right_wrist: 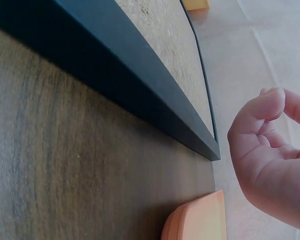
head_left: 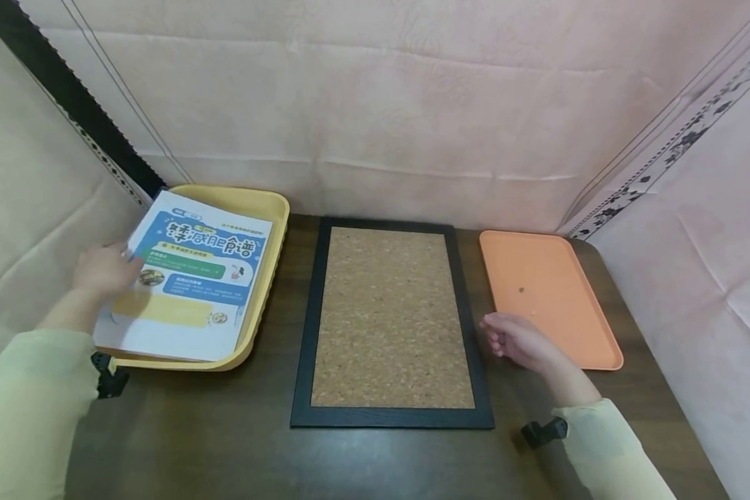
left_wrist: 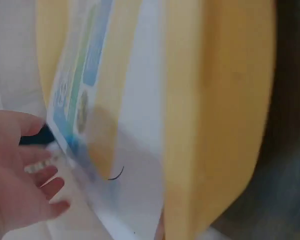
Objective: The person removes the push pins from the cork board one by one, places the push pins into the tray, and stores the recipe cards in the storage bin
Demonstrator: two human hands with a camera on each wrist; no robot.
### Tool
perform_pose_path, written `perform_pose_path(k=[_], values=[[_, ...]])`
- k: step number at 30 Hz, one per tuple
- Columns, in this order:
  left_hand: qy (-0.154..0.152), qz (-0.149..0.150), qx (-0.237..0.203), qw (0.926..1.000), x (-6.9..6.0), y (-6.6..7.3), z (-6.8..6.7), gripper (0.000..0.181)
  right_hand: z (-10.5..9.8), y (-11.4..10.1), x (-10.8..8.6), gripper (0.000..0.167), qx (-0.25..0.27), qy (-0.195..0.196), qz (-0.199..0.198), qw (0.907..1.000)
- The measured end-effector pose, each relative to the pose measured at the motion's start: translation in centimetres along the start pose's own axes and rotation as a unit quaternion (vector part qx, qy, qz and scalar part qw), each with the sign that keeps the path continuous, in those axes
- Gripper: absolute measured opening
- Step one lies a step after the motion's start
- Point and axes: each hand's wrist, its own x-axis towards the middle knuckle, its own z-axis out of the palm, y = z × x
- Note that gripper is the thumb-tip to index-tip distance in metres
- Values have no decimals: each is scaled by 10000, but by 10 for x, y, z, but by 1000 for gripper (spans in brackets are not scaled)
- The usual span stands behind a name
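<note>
My left hand is at the left edge of a printed sheet with blue, green and yellow blocks. This sheet lies on top in a yellow tray. In the left wrist view the left hand's fingers are spread and bent beside the paper's edge, with no paper pinched between them. My right hand hovers between a black-framed cork board and an orange tray. Its fingers curl loosely in the right wrist view, holding nothing.
Tiny specks lie in the orange tray, too small to identify. Everything stands on a dark wooden table. Pale cloth hangs behind and at both sides, close to the trays.
</note>
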Motion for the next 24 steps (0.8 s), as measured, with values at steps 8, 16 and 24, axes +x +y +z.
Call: perform_pose_path(k=[8,16,24], values=[[558,238,-190,9980,-4,38,6,67,7,-11,5,33,-1466,988,221,9840],[682,1453,-929,9827,-23,120,15,61,21,-52,10,37,-3715,2578,-548,8902],[559,2864,-936,9519,-63,190,33,57,48,-83,2,43,-4493,3331,-1684,8116]])
